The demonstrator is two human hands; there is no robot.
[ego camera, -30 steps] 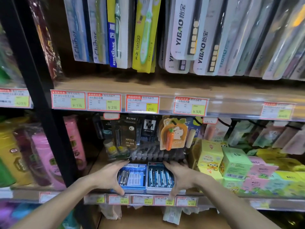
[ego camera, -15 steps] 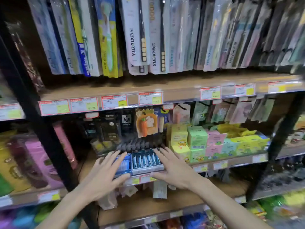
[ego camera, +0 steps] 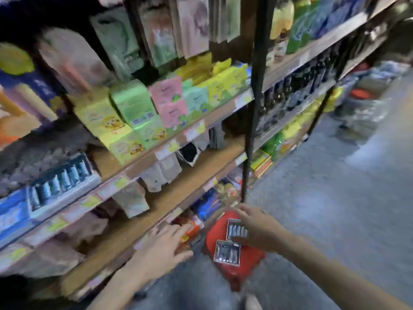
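At the far left, the battery display tray is sitting at the shelf's front edge, where packs lift out easily. My left grip is hovering wide, holding nothing, beside the lower shelf, probably steadying me as I am leaning down. Two battery boxes are lying flat on the red stool, the nearer box and the farther box, likely parked there as stock within reach. My right grip is spreading wide over the farther box, apparently reaching for it; blur is hiding any contact.
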